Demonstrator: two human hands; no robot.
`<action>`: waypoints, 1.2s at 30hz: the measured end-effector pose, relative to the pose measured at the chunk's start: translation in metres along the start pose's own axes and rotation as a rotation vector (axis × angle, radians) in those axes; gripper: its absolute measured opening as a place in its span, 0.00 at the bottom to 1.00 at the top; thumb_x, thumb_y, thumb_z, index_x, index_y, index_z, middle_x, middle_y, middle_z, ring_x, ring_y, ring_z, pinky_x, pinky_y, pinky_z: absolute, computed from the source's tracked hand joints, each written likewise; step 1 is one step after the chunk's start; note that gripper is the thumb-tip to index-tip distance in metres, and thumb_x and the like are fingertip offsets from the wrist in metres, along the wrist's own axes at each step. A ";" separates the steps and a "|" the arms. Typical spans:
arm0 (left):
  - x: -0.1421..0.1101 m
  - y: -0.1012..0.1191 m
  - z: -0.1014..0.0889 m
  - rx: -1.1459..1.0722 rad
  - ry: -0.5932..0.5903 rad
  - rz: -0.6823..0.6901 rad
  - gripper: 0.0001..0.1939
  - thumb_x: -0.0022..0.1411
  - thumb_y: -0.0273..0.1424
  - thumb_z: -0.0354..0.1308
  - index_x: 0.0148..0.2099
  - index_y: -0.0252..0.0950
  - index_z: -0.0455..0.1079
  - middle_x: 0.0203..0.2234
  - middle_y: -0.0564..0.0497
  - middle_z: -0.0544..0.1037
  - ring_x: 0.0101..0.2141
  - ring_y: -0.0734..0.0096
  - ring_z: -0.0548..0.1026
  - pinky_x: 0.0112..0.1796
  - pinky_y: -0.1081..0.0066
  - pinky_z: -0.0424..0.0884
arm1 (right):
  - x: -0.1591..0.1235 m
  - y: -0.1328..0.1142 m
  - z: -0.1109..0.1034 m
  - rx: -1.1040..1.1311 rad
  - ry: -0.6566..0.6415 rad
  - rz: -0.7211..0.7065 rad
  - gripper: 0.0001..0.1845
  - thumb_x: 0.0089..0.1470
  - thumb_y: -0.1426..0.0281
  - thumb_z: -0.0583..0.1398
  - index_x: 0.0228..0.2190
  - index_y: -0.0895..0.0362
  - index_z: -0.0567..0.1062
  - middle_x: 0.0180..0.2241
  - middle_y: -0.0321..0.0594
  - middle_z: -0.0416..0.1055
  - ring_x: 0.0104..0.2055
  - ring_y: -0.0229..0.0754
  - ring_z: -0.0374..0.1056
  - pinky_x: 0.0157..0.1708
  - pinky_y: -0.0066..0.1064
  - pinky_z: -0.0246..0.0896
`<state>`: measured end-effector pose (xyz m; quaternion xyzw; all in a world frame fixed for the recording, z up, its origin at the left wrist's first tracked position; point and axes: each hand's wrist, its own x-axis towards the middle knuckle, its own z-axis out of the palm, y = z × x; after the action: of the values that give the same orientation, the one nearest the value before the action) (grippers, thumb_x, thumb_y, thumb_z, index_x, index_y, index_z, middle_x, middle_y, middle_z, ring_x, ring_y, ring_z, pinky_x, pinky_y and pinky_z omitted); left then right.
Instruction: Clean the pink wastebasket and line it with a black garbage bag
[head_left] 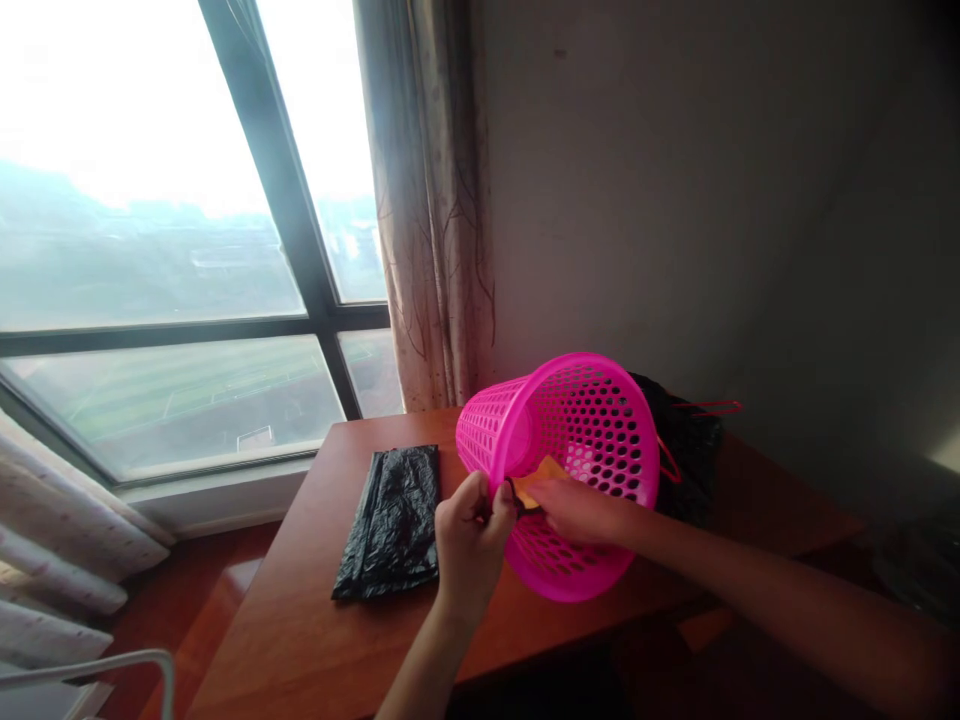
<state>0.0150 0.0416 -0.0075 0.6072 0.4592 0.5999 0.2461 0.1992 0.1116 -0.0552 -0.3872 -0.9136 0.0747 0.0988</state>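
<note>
A pink plastic wastebasket (pixel 487 420) with a perforated wall lies tilted on its side, its mouth facing me. My left hand (pixel 474 530) is closed on the near-left edge of its rim, thumb on top. My right hand (pixel 581 508) reaches into the mouth, fingers pressed on a yellow-orange cloth (pixel 552 468) against the inner wall close to the rim. Something small and dark shows between the two hands; I cannot make out what it is. To the left of the basket, a folded black plastic bag (pixel 396 520) lies flat.
The reddish-brown wooden table (pixel 300 610) stands by a window (pixel 180 380) and a patterned curtain (pixel 442 250). Behind the basket, on the right, sits a black plastic bag (pixel 686 450) with red drawstrings (pixel 709 408). A white metal frame (pixel 120 660) is at the lower left.
</note>
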 end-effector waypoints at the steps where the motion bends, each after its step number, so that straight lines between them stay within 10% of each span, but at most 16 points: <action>1: 0.000 0.001 -0.001 -0.009 0.008 -0.008 0.20 0.63 0.34 0.53 0.23 0.39 0.48 0.17 0.60 0.50 0.20 0.78 0.50 0.21 0.74 0.48 | 0.007 -0.012 0.001 0.190 0.005 0.007 0.15 0.55 0.78 0.54 0.42 0.56 0.76 0.40 0.42 0.77 0.43 0.45 0.72 0.47 0.36 0.66; 5: -0.002 0.001 -0.005 -0.028 0.004 -0.042 0.19 0.64 0.35 0.53 0.23 0.39 0.51 0.18 0.59 0.53 0.21 0.77 0.51 0.21 0.74 0.49 | 0.042 -0.047 -0.011 1.108 0.129 0.198 0.08 0.54 0.74 0.58 0.36 0.58 0.75 0.31 0.35 0.74 0.34 0.40 0.70 0.36 0.31 0.67; 9: -0.007 0.000 -0.006 -0.005 -0.017 -0.043 0.20 0.64 0.36 0.53 0.23 0.39 0.51 0.17 0.59 0.53 0.20 0.77 0.51 0.21 0.74 0.49 | 0.069 -0.049 -0.048 1.888 0.581 0.496 0.06 0.46 0.79 0.59 0.29 0.58 0.72 0.22 0.31 0.69 0.25 0.36 0.66 0.27 0.27 0.68; 14: -0.011 0.002 -0.002 0.000 0.012 -0.046 0.20 0.64 0.36 0.53 0.23 0.39 0.50 0.17 0.59 0.52 0.20 0.77 0.50 0.21 0.74 0.48 | 0.067 -0.015 -0.091 2.066 1.156 0.489 0.07 0.53 0.78 0.53 0.27 0.55 0.68 0.24 0.32 0.71 0.31 0.35 0.71 0.37 0.28 0.74; 19: -0.009 -0.001 0.005 -0.023 -0.059 -0.048 0.19 0.65 0.35 0.53 0.24 0.39 0.52 0.17 0.59 0.53 0.20 0.77 0.52 0.21 0.74 0.49 | 0.053 -0.029 -0.091 1.928 1.336 0.494 0.05 0.54 0.75 0.55 0.33 0.55 0.70 0.30 0.33 0.73 0.36 0.35 0.72 0.41 0.27 0.73; 27: 0.004 0.003 0.001 -0.100 0.080 -0.081 0.19 0.67 0.41 0.53 0.26 0.37 0.60 0.19 0.58 0.59 0.21 0.77 0.55 0.22 0.76 0.54 | 0.011 -0.092 -0.072 0.767 0.600 -0.034 0.27 0.53 0.79 0.57 0.55 0.55 0.68 0.50 0.43 0.72 0.54 0.45 0.68 0.57 0.40 0.62; 33: 0.018 -0.007 -0.022 -0.126 0.278 -0.146 0.20 0.67 0.44 0.53 0.28 0.37 0.64 0.19 0.57 0.63 0.21 0.76 0.59 0.22 0.77 0.57 | -0.041 -0.051 -0.094 0.494 -0.043 -0.238 0.32 0.51 0.85 0.52 0.54 0.50 0.73 0.50 0.39 0.75 0.53 0.42 0.71 0.54 0.35 0.64; 36: 0.022 -0.011 -0.028 -0.127 0.237 -0.142 0.19 0.66 0.44 0.55 0.27 0.36 0.64 0.18 0.57 0.62 0.21 0.76 0.58 0.21 0.77 0.55 | -0.044 -0.012 -0.106 0.326 -0.025 -0.014 0.15 0.50 0.79 0.59 0.36 0.52 0.81 0.37 0.38 0.80 0.44 0.44 0.74 0.45 0.30 0.67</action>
<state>-0.0172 0.0580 -0.0014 0.4813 0.4879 0.6763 0.2702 0.2456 0.0778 0.0451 -0.3585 -0.8933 0.2261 0.1498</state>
